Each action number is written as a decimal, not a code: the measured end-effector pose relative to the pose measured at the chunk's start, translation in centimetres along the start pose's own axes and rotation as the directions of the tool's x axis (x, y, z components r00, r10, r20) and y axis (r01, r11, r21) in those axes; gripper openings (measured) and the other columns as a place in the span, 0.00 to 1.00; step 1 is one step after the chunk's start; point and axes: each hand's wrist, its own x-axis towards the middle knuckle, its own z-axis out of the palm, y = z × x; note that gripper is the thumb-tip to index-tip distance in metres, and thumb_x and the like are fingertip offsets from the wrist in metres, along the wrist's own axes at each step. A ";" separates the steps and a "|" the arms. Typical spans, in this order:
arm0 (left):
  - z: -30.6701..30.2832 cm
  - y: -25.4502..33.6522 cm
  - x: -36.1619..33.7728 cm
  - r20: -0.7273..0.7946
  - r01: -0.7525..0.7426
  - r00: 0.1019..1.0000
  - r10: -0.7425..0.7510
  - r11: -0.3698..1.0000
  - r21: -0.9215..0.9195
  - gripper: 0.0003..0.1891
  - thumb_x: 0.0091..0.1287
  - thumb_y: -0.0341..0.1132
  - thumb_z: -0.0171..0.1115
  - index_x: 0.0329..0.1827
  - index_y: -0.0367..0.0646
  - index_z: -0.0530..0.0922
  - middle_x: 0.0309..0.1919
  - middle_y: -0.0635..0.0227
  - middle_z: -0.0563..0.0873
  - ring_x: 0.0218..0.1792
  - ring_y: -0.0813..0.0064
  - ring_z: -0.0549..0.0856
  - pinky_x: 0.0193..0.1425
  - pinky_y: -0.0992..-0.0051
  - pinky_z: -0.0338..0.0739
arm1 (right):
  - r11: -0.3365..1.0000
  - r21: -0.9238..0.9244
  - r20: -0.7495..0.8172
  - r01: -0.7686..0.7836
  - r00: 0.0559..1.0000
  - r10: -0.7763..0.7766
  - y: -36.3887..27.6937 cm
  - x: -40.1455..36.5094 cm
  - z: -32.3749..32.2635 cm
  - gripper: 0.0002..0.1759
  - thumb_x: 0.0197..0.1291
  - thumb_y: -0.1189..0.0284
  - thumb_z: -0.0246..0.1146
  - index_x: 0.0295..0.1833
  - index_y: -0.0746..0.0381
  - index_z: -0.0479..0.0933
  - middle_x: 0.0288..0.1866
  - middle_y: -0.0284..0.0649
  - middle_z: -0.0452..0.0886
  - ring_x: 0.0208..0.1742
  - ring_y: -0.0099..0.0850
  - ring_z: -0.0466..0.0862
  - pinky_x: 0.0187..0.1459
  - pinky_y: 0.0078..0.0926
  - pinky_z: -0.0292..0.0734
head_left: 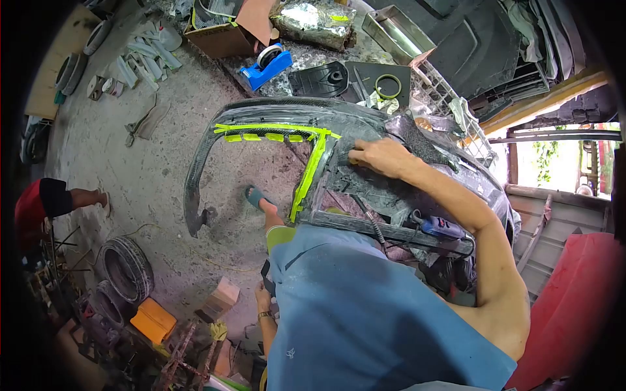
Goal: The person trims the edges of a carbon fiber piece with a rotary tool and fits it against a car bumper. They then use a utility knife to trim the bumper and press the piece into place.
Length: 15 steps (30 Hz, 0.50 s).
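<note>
My right hand [381, 158] presses curled fingers onto a dusty black car body panel [391, 188] with a woven carbon-fibre look. Anything under those fingers is hidden. Bright yellow-green tape [309, 174] runs along the panel's opening, with short tabs along one edge. A loose piece of black woven sheet [424, 142] lies just beyond my right hand. Nearer my body, a blue tool-like cylinder [442, 227] rests on the panel's lower edge. My left hand [263, 301], with a watch on the wrist, is low by my side, closed around a flat black object [268, 278].
Behind the panel sit a blue tape dispenser [268, 68], a tape roll [379, 86], a metal tin [418, 52] and a cardboard box [222, 40]. Tyres [127, 268] and an orange case [153, 320] lie at left. Another person's leg [86, 198] shows at far left.
</note>
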 end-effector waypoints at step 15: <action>-0.6 -1.9 2.4 -0.072 0.162 0.985 -0.156 0.984 0.078 0.13 0.75 0.38 0.53 0.54 0.42 0.79 0.36 0.69 0.86 0.32 0.79 0.83 0.33 0.76 0.80 | 0.996 -0.040 -0.046 0.077 0.996 -0.079 0.1 -0.8 2.2 0.09 0.62 0.72 0.57 0.47 0.57 0.75 0.43 0.43 0.76 0.39 0.43 0.85 0.39 0.43 0.81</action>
